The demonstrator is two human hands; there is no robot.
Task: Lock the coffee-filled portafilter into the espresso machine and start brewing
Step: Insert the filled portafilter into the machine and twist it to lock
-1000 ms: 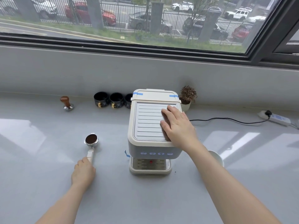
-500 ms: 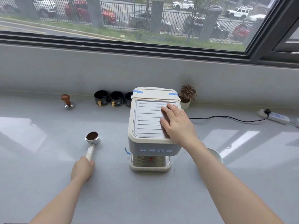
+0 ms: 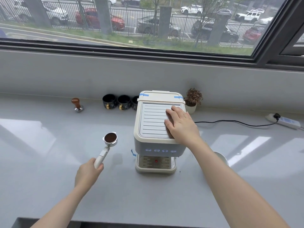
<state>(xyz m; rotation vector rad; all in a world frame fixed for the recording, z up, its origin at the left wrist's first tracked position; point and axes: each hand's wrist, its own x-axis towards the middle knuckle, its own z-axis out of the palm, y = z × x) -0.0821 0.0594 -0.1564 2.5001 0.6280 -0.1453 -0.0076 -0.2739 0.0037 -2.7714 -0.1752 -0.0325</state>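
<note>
Portafilter (image 3: 110, 138) gripped by my closed left hand (image 3: 88, 173), left of machine (image 3: 157, 127); right hand (image 3: 181, 125) flat, holding nothing; locking, brewing pending.

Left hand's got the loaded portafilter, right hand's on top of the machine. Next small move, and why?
Probably carry the portafilter rightward and lower, under the espresso machine front, above the drip tray. The left hand grips its handle with the basket left of the machine, level and full; the right hand lies flat on top, bracing it.
</note>
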